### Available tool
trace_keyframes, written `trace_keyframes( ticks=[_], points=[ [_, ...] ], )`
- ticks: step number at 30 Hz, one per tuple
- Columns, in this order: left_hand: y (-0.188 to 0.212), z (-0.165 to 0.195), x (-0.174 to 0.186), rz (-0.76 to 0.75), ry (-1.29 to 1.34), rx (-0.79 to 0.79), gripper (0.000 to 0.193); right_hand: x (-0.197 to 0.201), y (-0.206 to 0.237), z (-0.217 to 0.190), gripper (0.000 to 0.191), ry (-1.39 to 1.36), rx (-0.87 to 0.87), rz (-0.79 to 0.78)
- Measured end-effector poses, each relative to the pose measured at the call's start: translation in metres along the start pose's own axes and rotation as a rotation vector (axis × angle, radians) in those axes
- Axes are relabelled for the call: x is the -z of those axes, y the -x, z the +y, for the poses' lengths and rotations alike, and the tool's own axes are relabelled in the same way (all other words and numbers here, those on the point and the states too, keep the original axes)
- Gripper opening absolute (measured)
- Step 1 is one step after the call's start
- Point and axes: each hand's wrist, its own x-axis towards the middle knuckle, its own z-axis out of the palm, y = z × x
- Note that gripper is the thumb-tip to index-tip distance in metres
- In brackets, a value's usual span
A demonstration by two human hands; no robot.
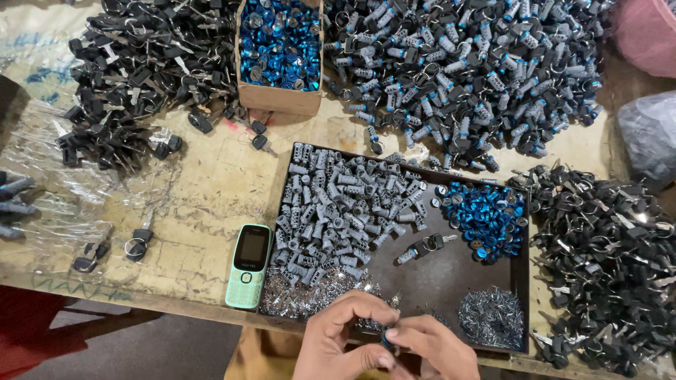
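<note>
— Right, what do the hands hold, bottom centre of the frame?

— Left hand (336,336) and right hand (429,348) meet at the near edge of the tray. Both are curled, fingertips pressed together on one small dark part (388,340); too hidden to name more closely.

— Tray contents?

— Dark rectangular tray (443,271), centre right. Item one: heap of grey lock cylinders (338,204), left half. Item two: heap of blue metallic caps (486,214), upper right corner. Item three: pile of small steel pins (491,317), lower right corner. Item four: spread of small bright metal bits (303,295) along the near left edge. Item five: one assembled cylinder with a dark key (422,248), lying alone mid-tray.

— Around the tray, on the worktop (211,183)?

— Mint-green keypad phone (248,265), just left of the tray. Cardboard box of blue caps (280,49), top centre. Large heap of black-headed keys (141,70), upper left. Heap of finished cylinders with blue caps (465,77), upper right. Second heap of black keys (605,267), right edge. Clear plastic sheet (63,190), left side.
</note>
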Motion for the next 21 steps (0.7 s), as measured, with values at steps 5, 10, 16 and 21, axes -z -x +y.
trace_keyframes(
  ticks=[5,10,16,21],
  points=[
    [-0.001,0.009,0.002,-0.060,0.108,0.148,0.026,0.007,-0.009,-0.002,0.041,-0.043,0.032,0.002],
    [-0.005,0.013,0.001,-0.068,0.220,0.200,0.022,0.001,-0.005,0.000,0.044,0.055,0.073,-0.010],
    [-0.004,0.005,-0.001,-0.087,0.245,0.215,0.019,0.000,0.014,0.004,0.046,0.134,0.103,-0.007],
    [-0.001,-0.004,0.007,-0.132,0.206,0.199,0.019,-0.001,0.000,0.000,0.050,0.249,0.182,0.072]
  ],
)
